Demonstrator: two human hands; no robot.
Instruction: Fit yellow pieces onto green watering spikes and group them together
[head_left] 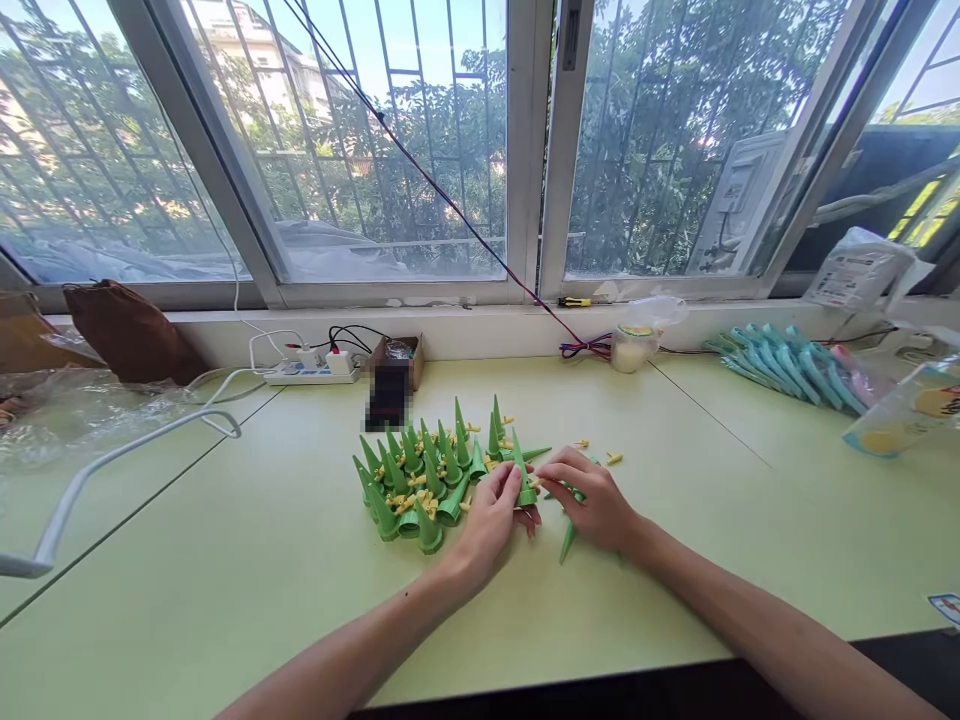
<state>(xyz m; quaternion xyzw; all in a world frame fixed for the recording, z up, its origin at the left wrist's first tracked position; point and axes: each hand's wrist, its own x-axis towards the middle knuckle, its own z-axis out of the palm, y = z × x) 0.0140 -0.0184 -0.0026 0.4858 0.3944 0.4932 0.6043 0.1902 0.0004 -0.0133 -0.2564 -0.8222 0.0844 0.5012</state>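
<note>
My left hand (496, 508) is closed around a green plastic cone spike (520, 465), which points upward. My right hand (592, 500) pinches a small yellow valve piece (535, 483) against the side of that spike, near its base. To the left of my hands stands a cluster of similar green cones (431, 480), most upright and some lying over. Small yellow pieces (420, 503) lie among them. Partly hidden under my right hand are more green spikes (568, 540), and a few yellow pieces (614, 459) lie just beyond it.
Behind the cones are a small open box (405, 362) and a blurred dark object (388, 395). A power strip (311, 372) with cables sits by the window ledge. A jar (632, 345) and turquoise packets (787, 368) stand farther right. A white curved metal bar (112, 475) crosses the left side.
</note>
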